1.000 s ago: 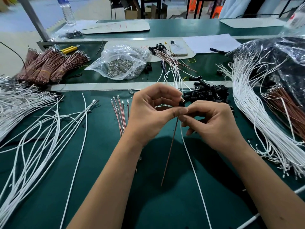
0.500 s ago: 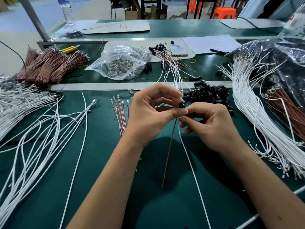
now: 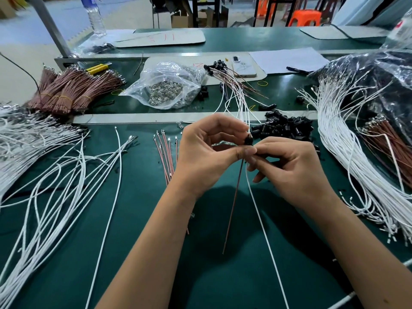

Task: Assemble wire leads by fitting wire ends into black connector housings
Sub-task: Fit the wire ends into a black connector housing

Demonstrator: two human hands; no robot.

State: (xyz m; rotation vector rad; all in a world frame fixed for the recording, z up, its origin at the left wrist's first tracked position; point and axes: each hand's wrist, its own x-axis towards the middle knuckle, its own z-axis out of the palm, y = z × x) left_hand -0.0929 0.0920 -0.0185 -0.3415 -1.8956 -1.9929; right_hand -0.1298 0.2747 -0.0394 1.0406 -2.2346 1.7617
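A black connector housing (image 3: 248, 139) is pinched between the fingertips of the left hand (image 3: 207, 152) and right hand (image 3: 287, 166) at centre, brown wire (image 3: 234, 197) and white wire (image 3: 258, 208) hanging below. Finished leads (image 3: 231, 85) are piled at 12 o'clock; loose housings (image 3: 283, 128) at 1 o'clock and many white wires (image 3: 44, 175) at 9 o'clock are left.

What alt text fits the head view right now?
Both hands, left and right, pinch a black housing above a green mat, with a brown wire and a white wire hanging from it. Loose housings lie just behind.
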